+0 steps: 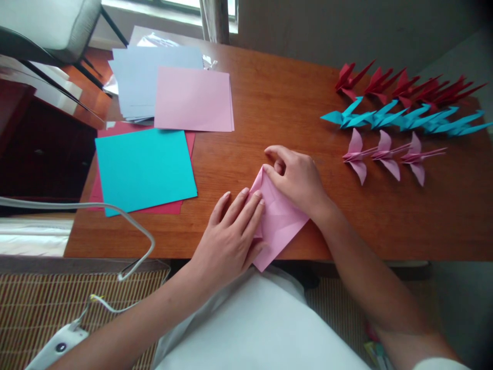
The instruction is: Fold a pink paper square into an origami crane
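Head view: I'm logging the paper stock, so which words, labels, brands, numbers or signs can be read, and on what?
No text is readable.
Folded pink sheet, turquoise paper, pink paper cranes: no lettering visible.
White device at lower left: dark round mark, too small to make out.

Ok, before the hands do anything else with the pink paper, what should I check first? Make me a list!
1. Left hand steadying the pink folded paper: ok, its fingers lie across it.
2. Right hand at the far tip: ok, its thumb is there.
3. Paper wholly on the table: not ok, the near corner pokes past the edge.
4. Creases under the left fingers neat: cannot tell, they're covered.
5. Red cranes, blue cranes and pink cranes clear of both hands: ok.
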Demonstrator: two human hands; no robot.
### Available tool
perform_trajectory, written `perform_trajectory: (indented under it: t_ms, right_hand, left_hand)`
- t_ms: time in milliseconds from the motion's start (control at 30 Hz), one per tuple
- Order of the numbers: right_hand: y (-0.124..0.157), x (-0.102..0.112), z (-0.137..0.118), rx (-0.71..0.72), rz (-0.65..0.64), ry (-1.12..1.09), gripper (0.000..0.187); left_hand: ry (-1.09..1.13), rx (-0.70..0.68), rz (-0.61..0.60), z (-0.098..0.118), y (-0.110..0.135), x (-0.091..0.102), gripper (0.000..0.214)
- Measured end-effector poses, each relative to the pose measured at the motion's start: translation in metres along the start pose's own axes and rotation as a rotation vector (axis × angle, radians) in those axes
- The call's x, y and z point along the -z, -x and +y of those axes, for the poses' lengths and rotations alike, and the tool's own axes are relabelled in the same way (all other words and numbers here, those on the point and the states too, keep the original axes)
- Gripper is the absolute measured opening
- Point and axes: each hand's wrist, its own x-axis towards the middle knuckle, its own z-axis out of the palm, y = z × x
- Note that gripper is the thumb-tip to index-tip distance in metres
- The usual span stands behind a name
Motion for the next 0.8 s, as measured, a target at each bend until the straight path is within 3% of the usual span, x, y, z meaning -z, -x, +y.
perform_trajectory:
  t_ms: [200,400,800]
  right_hand:
    - [-0.002,0.0026,-0.005,-0.055,-0.009,0.016,0.026]
    - [0.0005,0.0059,-0.0014,-0.01,-0.076,-0.058,0.03]
    - [-0.004,0.004,-0.0085,-0.109,-0.04,0.022,0.021]
  left_hand:
    - [0.006,0.005,-0.005,0.0003,0.0,0.0007,0.069]
    - [0.022,0.002,0.003,-0.0002,0.0001,0.0013,0.068]
    - [0.016,0.008,0.005,0.0,-0.0001,0.0011,0.068]
